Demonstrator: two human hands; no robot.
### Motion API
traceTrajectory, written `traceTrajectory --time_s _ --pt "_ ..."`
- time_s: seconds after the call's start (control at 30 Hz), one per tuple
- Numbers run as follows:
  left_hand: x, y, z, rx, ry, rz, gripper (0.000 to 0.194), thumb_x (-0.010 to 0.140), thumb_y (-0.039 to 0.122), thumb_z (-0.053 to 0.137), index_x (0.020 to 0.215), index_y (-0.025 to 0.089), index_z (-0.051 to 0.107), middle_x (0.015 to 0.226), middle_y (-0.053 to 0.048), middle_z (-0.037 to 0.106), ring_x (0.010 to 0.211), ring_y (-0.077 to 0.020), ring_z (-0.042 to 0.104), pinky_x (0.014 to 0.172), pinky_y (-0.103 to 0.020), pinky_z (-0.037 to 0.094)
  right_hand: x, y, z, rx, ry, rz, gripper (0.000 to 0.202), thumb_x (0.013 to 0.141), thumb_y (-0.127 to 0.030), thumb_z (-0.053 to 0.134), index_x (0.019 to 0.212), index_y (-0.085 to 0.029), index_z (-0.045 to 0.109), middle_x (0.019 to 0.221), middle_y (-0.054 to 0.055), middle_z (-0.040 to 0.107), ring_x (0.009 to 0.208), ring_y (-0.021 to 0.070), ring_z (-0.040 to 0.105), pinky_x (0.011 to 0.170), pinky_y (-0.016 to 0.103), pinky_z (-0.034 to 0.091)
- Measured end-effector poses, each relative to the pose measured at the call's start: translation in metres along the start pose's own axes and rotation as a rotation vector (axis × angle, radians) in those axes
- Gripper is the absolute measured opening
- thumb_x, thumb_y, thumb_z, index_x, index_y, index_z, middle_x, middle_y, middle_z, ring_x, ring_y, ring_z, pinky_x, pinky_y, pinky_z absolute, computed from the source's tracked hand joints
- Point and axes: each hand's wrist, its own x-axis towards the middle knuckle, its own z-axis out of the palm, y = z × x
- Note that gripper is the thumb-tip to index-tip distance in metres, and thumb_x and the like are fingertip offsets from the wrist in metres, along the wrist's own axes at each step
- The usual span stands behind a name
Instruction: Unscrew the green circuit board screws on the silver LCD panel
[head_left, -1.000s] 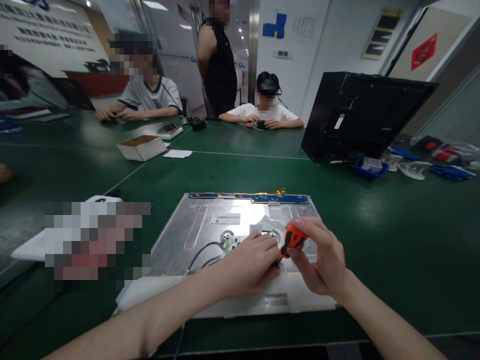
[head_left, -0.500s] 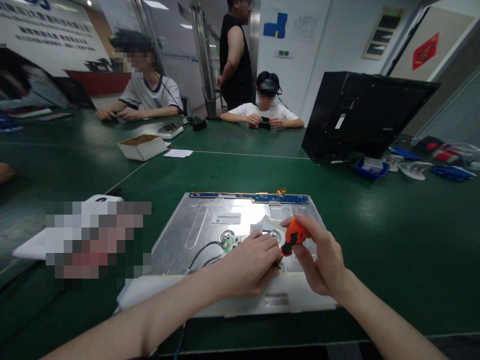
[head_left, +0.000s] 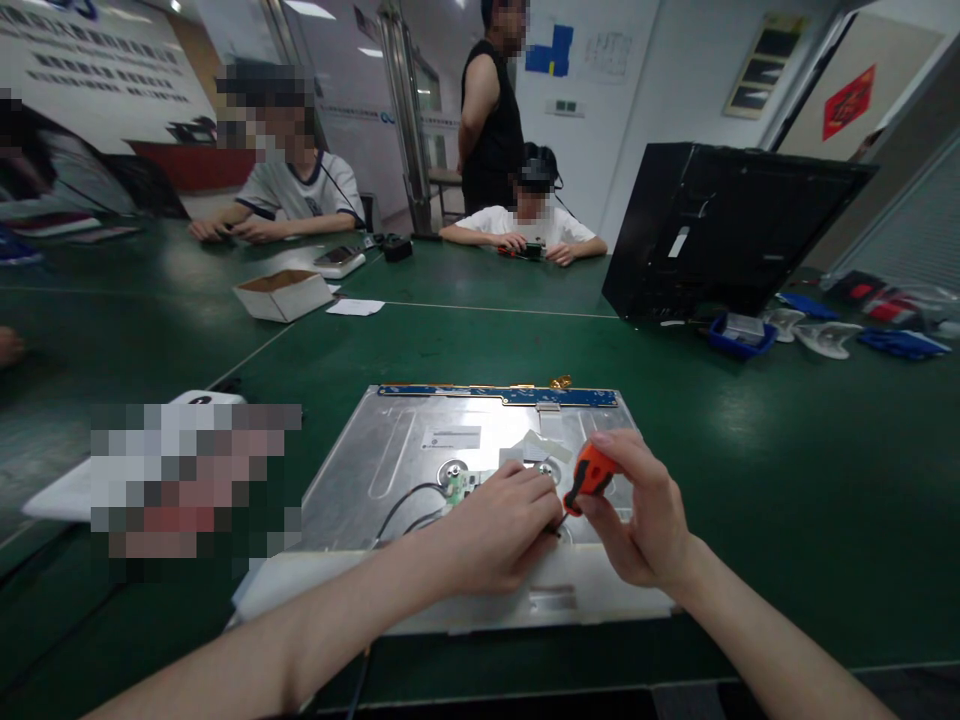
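Observation:
An orange-and-black screwdriver (head_left: 589, 476) is pinched by the handle in my right hand (head_left: 651, 515), its shaft slanting down to the left. My left hand (head_left: 508, 520) lies over the middle of a silver display panel (head_left: 405, 450), fingers curled by the screwdriver's tip. What those fingers grip is hidden, and so is the very tip. A small green circuit board (head_left: 466, 484) shows partly from beneath my left hand, with black cables (head_left: 401, 505) running off to the left. Along the panel's far edge runs a blue circuit strip (head_left: 450, 393).
On the green table, a white open box (head_left: 283, 296) and a paper slip (head_left: 355, 307) lie at back left. A large black monitor casing (head_left: 731, 235) stands at back right, near a blue tray (head_left: 742, 335). Several people are across the table.
My right fingers have shifted on the handle, and the screwdriver has turned slightly. My left hand stays put. The standing person has moved right; the seated person opposite has lowered a hand.

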Motion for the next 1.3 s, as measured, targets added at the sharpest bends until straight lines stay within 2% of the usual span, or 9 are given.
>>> traceTrajectory --time_s 0.3,1.0,1.3 --pt "0.0 0.003 -0.002 0.001 0.003 -0.016 0.007 0.084 0.017 0.057 0.091 0.017 0.057 0.099 -0.008 0.064 0.093 -0.0243 0.058 0.086 -0.039 0.042 -0.001 0.0 0.001 -0.072 0.021 0.005 0.059 0.088 -0.012 0.05 0.143 -0.023 0.03 0.091 0.005 0.057 0.072 0.0172 0.054 0.05 0.026 0.05" --pt "0.001 0.004 -0.005 -0.011 -0.002 -0.022 0.007 0.085 0.017 0.055 0.091 0.017 0.057 0.098 -0.008 0.063 0.092 -0.0243 0.057 0.085 -0.04 0.043 -0.001 0.001 0.001 -0.052 0.043 -0.022 0.061 0.086 -0.012 0.051 0.143 -0.022 0.032 0.091 0.005 0.057 0.074 0.0182 0.056 0.051 0.027 0.05" --pt "0.0 0.003 -0.005 -0.001 -0.006 -0.002 0.014 0.082 0.017 0.055 0.096 0.017 0.055 0.097 -0.008 0.061 0.089 -0.0238 0.056 0.083 -0.039 0.042 -0.014 0.008 -0.001 -0.012 0.144 0.035 0.06 0.086 -0.015 0.055 0.141 -0.027 0.035 0.095 0.004 0.055 0.072 0.0168 0.055 0.057 0.03 0.051"
